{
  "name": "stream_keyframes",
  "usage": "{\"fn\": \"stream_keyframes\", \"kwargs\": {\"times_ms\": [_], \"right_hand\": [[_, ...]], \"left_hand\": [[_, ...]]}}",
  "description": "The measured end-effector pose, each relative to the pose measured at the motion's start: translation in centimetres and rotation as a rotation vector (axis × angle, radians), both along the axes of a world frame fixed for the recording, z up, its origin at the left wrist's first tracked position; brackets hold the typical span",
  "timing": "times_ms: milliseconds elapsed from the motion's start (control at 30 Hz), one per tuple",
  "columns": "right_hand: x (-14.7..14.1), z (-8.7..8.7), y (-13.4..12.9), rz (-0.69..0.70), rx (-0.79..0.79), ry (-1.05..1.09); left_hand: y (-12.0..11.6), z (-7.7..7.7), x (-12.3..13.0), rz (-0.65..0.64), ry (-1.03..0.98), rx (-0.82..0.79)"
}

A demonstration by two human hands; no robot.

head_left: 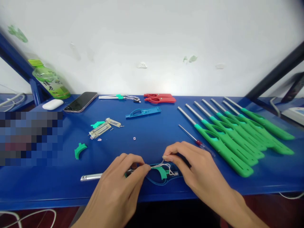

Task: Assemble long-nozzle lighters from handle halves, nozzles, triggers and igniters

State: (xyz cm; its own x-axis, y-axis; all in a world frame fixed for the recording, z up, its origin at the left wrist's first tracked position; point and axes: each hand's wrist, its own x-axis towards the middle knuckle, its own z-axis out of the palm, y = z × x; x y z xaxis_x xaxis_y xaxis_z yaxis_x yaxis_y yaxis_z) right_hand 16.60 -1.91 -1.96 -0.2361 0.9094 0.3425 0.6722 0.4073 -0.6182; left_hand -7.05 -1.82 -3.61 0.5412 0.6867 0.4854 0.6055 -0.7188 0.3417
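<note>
The casing [155,183], a blue shell, lies between the two hands near the table's [59,191] front edge, with a trigger [162,173] and white wires [170,167] inside. The left hand's [121,182] thumb and forefinger are pinched together at the casing's neck, where the tube [91,177] extends leftward; their exact contact is partly hidden. The right hand [197,166] pinches a wire between thumb and fingertip above the casing. Assessment: the casing appears to be thin moulded plastic, light and stiff, best steadied by its neck or outer rim. The wires look soft and springy, apt to slip out of place, and probably fragile at their ends; hold them lightly along the insulation. The tube, smooth and shiny, may roll or slide under loose fingers.
</note>
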Motion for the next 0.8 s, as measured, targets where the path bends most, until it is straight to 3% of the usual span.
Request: {"fn": "stream_keyframes", "kwargs": {"times_ms": [267,600,800], "right_hand": [[-1.3,0.2,0.3,-0.003,-0.004,0.061],[-1.2,0.5,0.0,0.005,-0.115,0.177],[-1.0,0.6,0.1,-0.019,-0.096,0.187]], "left_hand": [[0.0,-0.1,0.0,0.006,0.006,0.018],[0.0,-0.3,-0.3,0.012,0.050,0.014],[0.1,-0.4,-0.2,-0.007,0.052,0.042]]}}
